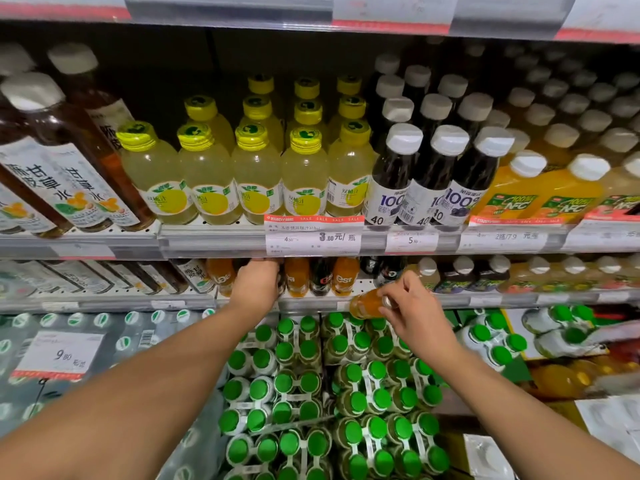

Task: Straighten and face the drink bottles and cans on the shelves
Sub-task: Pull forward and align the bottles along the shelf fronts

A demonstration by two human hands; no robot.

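Right hand (414, 308) pinches orange bottle (365, 304) by its cap, tilted off the shelf (450, 300); left hand (255, 285) reaches among shelved bottles (320, 276), grip unclear.

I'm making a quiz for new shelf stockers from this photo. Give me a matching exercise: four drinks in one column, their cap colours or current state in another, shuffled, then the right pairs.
Things
1. pale pomelo juice bottles
2. dark grape juice bottles
3. multipack bottles on the bottom shelf
4. small orange bottle

States
A. green caps
B. lying on its side, held by the right hand
C. yellow caps
D. white caps

Pairs: 1-C, 2-D, 3-A, 4-B
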